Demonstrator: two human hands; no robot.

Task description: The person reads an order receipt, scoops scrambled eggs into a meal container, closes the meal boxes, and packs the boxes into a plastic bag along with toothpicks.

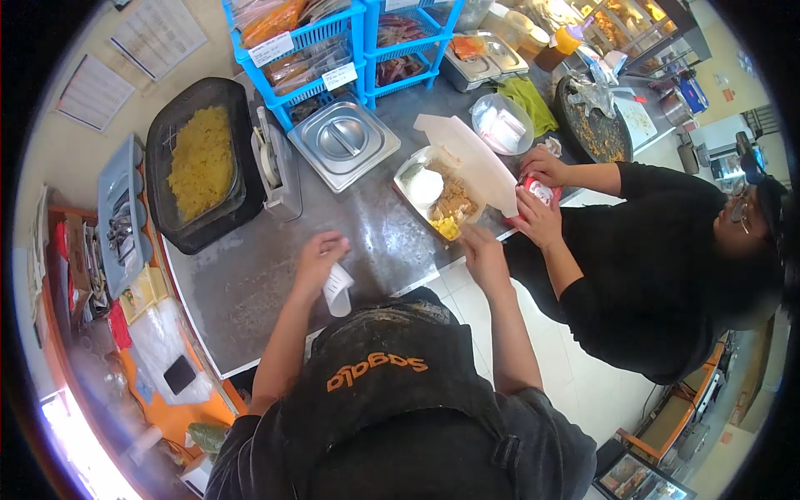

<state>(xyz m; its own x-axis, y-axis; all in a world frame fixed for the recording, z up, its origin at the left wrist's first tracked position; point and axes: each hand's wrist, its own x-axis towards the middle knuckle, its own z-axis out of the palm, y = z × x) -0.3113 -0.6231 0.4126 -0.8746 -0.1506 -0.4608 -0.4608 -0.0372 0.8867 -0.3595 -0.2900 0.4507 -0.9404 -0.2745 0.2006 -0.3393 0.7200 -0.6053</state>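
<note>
My left hand [317,265] is closed on a white slotted plastic utensil [337,292], which points down near the counter's front edge. In front of me an open takeaway box [493,165] holds a white mound of rice [424,188], brown chopped food [454,200] and yellow bits [446,227]. At the box's near right corner is my right hand [485,257], its fingers drawn together close to the yellow bits. Whether those fingertips hold anything is too small to tell.
A person on the right handles a red-and-white package [542,190]. Behind the box stand a lidded steel pan [344,140], blue stacked baskets [304,52] and a clear tub [502,123]. A black tray of yellow food [202,162] sits left; a dark pan [593,121] stands back right.
</note>
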